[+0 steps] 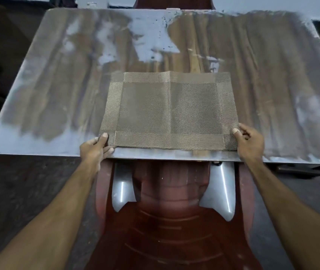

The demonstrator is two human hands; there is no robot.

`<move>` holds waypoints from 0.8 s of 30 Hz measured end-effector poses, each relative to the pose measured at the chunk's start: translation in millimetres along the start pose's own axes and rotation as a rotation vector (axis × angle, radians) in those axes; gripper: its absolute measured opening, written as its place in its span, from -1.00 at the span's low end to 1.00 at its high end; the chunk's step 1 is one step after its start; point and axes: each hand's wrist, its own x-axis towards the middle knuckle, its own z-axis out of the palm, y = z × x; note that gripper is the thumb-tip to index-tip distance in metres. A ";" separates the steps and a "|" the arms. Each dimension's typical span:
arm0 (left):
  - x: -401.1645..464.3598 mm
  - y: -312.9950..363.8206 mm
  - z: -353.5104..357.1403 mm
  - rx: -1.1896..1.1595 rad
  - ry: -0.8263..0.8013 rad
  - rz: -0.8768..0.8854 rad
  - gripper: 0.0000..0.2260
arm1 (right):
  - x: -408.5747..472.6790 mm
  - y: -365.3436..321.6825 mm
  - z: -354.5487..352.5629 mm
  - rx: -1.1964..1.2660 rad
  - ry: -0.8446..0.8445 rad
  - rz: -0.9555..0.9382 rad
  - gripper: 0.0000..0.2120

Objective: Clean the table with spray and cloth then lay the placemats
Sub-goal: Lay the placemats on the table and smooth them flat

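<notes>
A woven brown placemat (169,112) lies on the table (272,84), at 6 o'clock of the tabletop, with its near edge almost parallel to the table's near edge and just inside it. A thin stack of edges shows under its near side, so more mats may lie beneath; I cannot tell how many. A fold line runs through its middle from 12 to 6 o'clock.

The left hand (94,149) pinches the mat's near left corner, thumb on top. The right hand (249,141) grasps the near right corner in the same way, thumb on top and fingers curled below.

The tabletop shows wide bare surface at 9, 12 and 3 o'clock of the mat, with pale streaks. A red plastic chair (172,221) stands under the near edge, between the forearms.
</notes>
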 end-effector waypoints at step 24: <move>3.2 18.4 -18.2 0.953 0.074 0.490 -0.61 | -31.0 -19.5 8.8 -0.562 -0.006 -0.284 -0.63</move>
